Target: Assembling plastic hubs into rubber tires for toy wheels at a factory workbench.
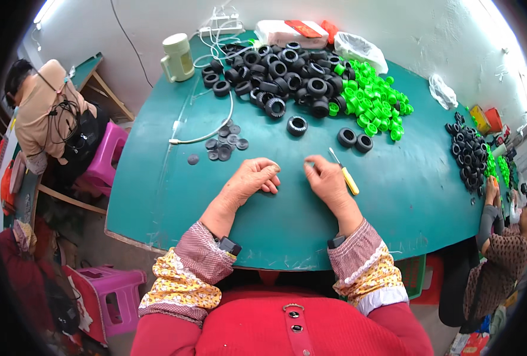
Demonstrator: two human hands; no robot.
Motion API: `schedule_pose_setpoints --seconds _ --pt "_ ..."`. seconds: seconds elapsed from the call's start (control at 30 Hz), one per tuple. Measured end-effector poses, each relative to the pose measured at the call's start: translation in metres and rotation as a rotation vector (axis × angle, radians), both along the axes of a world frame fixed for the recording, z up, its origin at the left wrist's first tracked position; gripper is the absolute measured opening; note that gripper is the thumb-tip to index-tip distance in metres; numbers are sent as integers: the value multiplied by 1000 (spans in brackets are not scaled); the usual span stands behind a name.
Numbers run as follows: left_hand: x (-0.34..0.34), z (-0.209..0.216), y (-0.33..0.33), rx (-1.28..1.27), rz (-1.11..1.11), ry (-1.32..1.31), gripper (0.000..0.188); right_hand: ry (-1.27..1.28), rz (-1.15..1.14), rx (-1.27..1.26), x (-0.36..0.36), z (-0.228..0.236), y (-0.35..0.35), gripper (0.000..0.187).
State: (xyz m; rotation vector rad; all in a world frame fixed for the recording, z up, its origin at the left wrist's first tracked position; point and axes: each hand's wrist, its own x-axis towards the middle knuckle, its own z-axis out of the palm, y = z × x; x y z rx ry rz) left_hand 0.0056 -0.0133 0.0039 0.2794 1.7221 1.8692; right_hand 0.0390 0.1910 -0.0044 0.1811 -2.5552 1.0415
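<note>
My left hand (pixel 255 176) is over the near middle of the table, its fingers curled in and the thumb pressed on them. Whatever it may hold is too small or hidden to make out. Across a small gap, my right hand (pixel 327 180) has its fingers bent, and they are smeared by motion. Close beside its outer edge lies a screwdriver (pixel 350 180) with a yellow handle. Several dark flat discs (pixel 224 152) are scattered beyond my left hand. A lone black toy tyre (pixel 297 126) and a pair of black tyres (pixel 355 139) sit beyond my hands.
On the green table (pixel 263 237), a heap of black tyres (pixel 287 71) adjoins bright green wheel hubs (pixel 376 98). A lidded mug (pixel 178 57) and white cable (pixel 225 121) are at the left. Another person (pixel 501 249) works at the far right; one sits left near purple stools (pixel 106 157).
</note>
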Motion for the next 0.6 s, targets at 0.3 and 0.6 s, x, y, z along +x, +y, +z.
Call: schedule_pose_setpoints --seconds 0.3,0.6 --pt "-6 3 2 -49 -36 32 25 -56 -132 -15 -10 -2 26 13" --pt "-92 16 50 -601 92 1111 36 8 -149 7 -13 -5 24 10"
